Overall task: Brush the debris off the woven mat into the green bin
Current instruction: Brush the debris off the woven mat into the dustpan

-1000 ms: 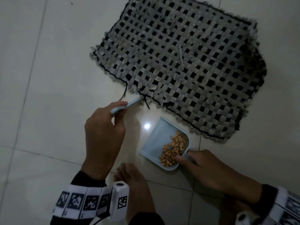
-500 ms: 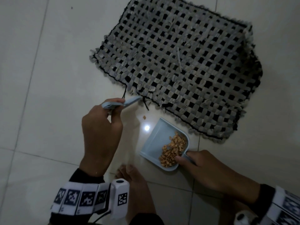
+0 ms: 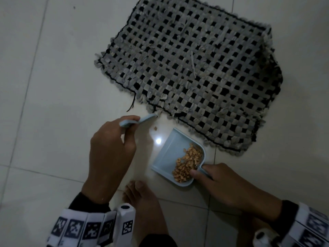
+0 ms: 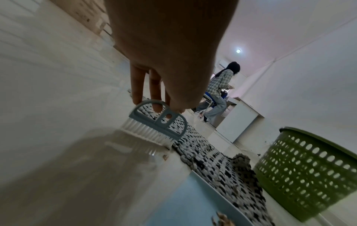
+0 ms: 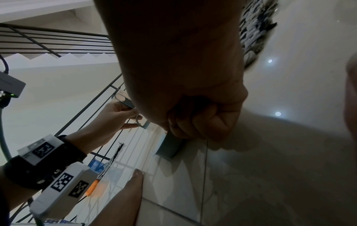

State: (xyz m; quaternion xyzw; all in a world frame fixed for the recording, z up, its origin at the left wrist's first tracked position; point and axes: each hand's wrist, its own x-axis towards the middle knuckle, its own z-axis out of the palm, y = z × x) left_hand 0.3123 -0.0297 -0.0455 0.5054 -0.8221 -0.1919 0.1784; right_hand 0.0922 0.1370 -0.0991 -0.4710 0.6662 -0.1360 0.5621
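Observation:
A grey-and-black woven mat lies flat on the tiled floor, and its edge shows in the left wrist view. My left hand grips a small blue brush, white bristles on the floor just left of the mat's near edge. One tan crumb lies beside the brush. My right hand holds the handle of a light blue dustpan that carries a pile of tan debris. The green perforated bin stands beyond the mat's far corner.
My bare foot rests on the floor between the two hands. Another person stands far off by a white cabinet. A stair railing shows in the right wrist view.
My left hand drew the brush a little left and back from the mat's edge, uncovering one crumb on the floor. The dustpan and right hand stayed put.

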